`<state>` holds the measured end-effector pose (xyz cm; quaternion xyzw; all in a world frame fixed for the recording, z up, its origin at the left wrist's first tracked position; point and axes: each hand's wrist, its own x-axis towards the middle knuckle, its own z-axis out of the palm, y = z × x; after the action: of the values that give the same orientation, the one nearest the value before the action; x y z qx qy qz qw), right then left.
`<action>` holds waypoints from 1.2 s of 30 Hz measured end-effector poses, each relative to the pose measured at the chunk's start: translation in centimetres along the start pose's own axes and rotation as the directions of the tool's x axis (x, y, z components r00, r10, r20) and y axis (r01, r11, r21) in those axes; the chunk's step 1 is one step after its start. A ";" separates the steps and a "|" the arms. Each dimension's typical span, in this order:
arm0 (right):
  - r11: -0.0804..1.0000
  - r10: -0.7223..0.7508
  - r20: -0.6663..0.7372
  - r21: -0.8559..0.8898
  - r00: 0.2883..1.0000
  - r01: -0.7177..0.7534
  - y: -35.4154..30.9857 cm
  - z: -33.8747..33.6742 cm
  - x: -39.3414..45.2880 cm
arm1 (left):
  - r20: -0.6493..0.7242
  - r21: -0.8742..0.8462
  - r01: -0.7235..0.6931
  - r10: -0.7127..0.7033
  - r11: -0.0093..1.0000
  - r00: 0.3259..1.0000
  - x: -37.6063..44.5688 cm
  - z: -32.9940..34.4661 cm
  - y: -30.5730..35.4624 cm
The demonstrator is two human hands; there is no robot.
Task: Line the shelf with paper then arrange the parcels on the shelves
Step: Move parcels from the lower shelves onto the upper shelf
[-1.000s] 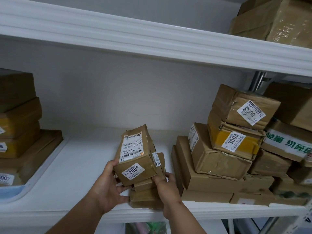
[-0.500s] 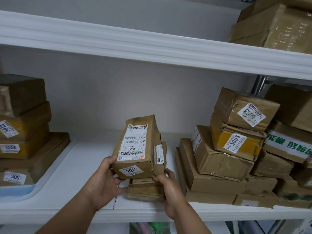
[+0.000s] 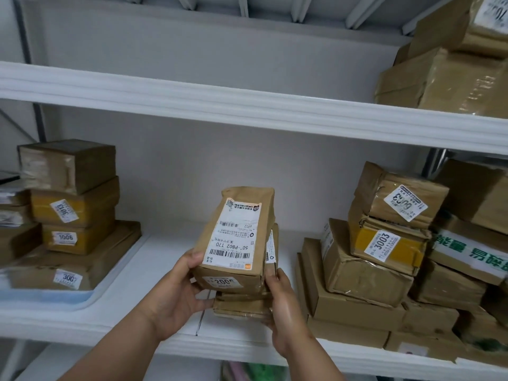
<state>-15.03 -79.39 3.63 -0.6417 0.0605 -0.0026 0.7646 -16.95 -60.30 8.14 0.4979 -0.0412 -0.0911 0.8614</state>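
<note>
Parcels sit mid-frame, clamped between our left hand and right hand, just above the lined shelf — we should lower them flat into the centre gap, labels facing out, clear of the right-hand stack.

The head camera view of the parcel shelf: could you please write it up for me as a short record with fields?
held item: brown parcel with a long white shipping label, tilted, label facing the camera
left hand: grips the parcel's lower left corner
right hand: holds the right side, also touching smaller parcels underneath
middle shelf: white lining visible under the hands
left stack: boxes tagged 3013, 1006 and 300-something
right stack: crumpled boxes, one tagged 3003
upper shelf: large taped boxes at the right
</note>
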 end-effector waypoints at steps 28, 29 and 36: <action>0.870 -0.464 0.104 -0.134 0.880 0.475 -18.3 -10.5 -18.1 | 0.160 0.003 -0.458 0.452 0.889 0.877 -16.6 18.9 6.3; 0.864 -0.474 0.111 -0.132 0.873 0.486 -19.6 -10.3 -18.1 | 0.140 0.001 -0.482 0.477 0.876 0.868 -16.6 19.8 7.4; 0.919 -0.387 0.053 -0.053 0.920 0.390 -29.7 -9.5 -15.8 | -0.055 0.053 -0.515 0.517 0.856 0.854 -13.8 26.1 15.3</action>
<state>-29.38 -92.65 32.61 -0.6644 -0.0840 -0.1390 0.7295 -32.90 -72.37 34.71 0.4872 -0.1459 0.1606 0.8459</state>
